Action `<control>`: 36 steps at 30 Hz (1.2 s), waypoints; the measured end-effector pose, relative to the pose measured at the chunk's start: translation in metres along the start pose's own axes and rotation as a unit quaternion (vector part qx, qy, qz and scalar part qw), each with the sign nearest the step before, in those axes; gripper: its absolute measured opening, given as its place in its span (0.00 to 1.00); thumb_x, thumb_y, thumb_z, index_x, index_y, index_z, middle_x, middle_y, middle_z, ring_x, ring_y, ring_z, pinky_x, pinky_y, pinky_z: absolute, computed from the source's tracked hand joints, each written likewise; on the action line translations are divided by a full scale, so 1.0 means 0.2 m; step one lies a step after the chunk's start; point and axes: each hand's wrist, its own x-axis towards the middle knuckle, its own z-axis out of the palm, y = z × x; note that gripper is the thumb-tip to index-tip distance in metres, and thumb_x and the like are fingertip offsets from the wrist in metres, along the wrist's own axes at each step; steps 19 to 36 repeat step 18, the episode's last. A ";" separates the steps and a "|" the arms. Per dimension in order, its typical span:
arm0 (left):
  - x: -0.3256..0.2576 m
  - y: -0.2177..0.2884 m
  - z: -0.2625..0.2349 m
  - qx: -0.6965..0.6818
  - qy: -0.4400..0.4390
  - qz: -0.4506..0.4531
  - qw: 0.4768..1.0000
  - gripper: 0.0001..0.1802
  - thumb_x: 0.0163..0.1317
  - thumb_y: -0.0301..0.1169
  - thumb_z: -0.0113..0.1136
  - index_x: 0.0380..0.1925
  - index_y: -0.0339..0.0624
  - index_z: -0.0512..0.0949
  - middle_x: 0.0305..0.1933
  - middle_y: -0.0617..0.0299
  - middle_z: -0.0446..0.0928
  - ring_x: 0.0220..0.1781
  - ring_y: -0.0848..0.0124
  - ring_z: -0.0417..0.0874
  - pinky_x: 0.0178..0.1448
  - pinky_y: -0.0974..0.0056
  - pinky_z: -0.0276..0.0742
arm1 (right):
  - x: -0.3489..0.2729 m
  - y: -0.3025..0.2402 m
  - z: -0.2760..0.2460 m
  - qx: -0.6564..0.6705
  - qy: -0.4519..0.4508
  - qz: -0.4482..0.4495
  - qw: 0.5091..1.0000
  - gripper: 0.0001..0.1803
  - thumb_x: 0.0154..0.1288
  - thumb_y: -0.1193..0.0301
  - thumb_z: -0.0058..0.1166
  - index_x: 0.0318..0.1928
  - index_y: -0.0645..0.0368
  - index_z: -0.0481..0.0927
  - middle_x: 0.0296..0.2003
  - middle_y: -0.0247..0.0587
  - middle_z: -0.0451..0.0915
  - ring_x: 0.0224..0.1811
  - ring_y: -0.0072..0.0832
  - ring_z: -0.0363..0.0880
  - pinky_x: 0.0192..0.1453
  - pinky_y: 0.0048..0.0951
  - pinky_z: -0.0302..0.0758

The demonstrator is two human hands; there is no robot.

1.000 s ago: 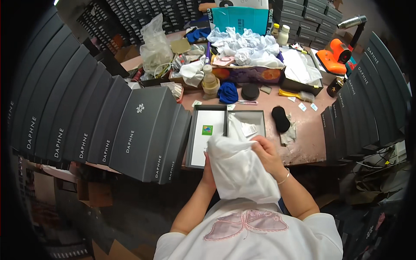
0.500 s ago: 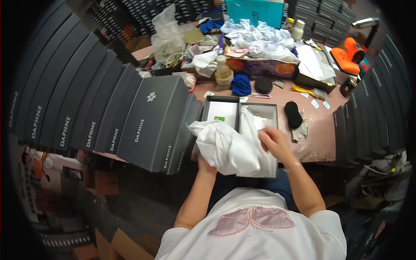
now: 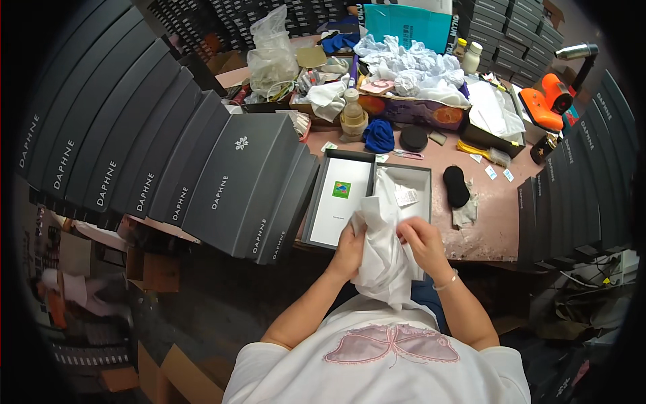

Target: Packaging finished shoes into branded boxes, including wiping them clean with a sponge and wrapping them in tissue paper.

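Observation:
A crumpled white wrapping sheet [image 3: 382, 259], thin paper or cloth, hangs between my hands over the front of the table. My left hand [image 3: 348, 252] is closed round its left side. At its right edge the fingers of my right hand [image 3: 424, 246] are bent in a pinch on it. Whether anything lies inside the folds is hidden. Behind my left hand is a dark grey box lid [image 3: 349, 172], white inside with a small green sticker. Next to it stands the open box [image 3: 425, 176], partly covered by the sheet, with a small printed slip [image 3: 406, 196] in it.
Dark grey shoe boxes [image 3: 249, 168] stand in a row at left, with another row [image 3: 565, 195] at right. A black oval brush [image 3: 456, 186] lies on a rag right of the open box. Behind are a bottle [image 3: 353, 116], a blue cloth [image 3: 379, 136] and a carton of crumpled paper [image 3: 417, 108].
The white sheet has been drawn together and lowered toward me, baring the lid and its sticker. My left hand has come out from beneath it and moved right.

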 end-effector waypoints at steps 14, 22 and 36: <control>0.01 0.03 -0.05 -0.109 -0.061 -0.052 0.991 0.21 0.72 0.32 0.46 0.62 0.36 0.65 0.55 0.56 0.74 0.54 0.68 0.80 0.56 0.62 0.79 | 0.01 -0.04 0.07 -0.039 0.023 -0.127 0.991 0.05 0.61 0.77 0.59 0.35 0.64 0.77 0.30 0.35 0.74 0.30 0.22 0.71 0.36 0.21 0.70; -0.04 0.02 0.02 -0.101 -0.074 -0.112 0.986 0.24 0.72 0.37 0.45 0.63 0.36 0.64 0.58 0.57 0.72 0.57 0.67 0.78 0.58 0.63 0.78 | 0.20 -0.01 0.11 -0.097 0.019 -0.176 0.979 0.06 0.61 0.74 0.61 0.36 0.63 0.78 0.30 0.39 0.74 0.28 0.25 0.71 0.34 0.24 0.69; -0.04 0.02 0.02 -0.101 -0.074 -0.112 0.986 0.24 0.72 0.37 0.45 0.63 0.36 0.64 0.58 0.57 0.72 0.57 0.67 0.78 0.58 0.63 0.78 | 0.20 -0.01 0.11 -0.097 0.019 -0.176 0.979 0.06 0.61 0.74 0.61 0.36 0.63 0.78 0.30 0.39 0.74 0.28 0.25 0.71 0.34 0.24 0.69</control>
